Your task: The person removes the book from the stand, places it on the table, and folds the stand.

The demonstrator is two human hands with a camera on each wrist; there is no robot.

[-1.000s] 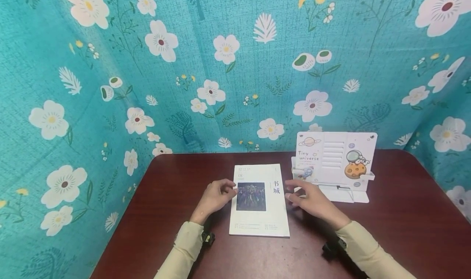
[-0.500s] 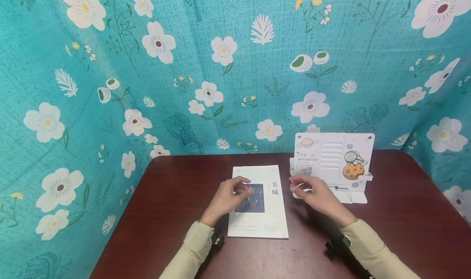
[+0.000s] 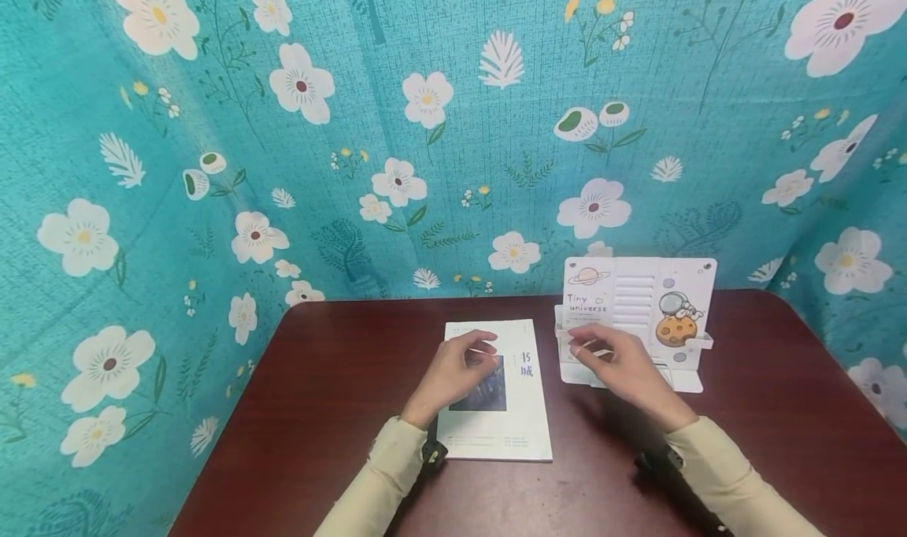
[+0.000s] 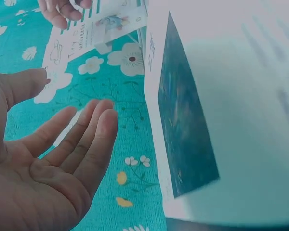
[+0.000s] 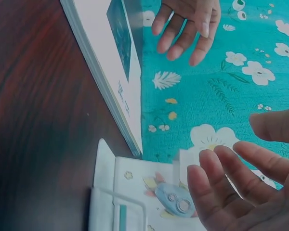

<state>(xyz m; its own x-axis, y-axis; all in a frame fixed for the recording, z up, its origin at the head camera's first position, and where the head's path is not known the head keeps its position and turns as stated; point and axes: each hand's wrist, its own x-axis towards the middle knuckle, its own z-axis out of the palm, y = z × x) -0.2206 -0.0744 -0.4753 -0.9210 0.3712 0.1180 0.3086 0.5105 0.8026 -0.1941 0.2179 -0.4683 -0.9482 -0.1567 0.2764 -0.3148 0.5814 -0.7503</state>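
Observation:
A white book (image 3: 527, 425) with a dark square picture on its cover lies closed on the table. My left hand (image 3: 451, 370) hovers over the book's left half, covering part of the picture. Its fingers are relaxed and apart from the thumb in the left wrist view, with nothing between them. To the right of the book, my right hand (image 3: 629, 370) is raised in front of a white book stand (image 3: 636, 287), overlapping its lower left part. Loosely bent fingers (image 5: 221, 178) show on that hand too, and it holds nothing. The stand carries cartoon planets and an astronaut.
The dark red wooden table (image 3: 340, 364) reaches back to a teal flowered curtain (image 3: 460, 143), which also hangs at both sides. Black camera mounts (image 3: 434, 452) sit under both wrists. The stand's base juts forward over the tabletop near the book's right side.
My left hand has moved from beside the book's left edge to above its cover. My right hand has shifted right, away from the book's right edge. The book stays on the table.

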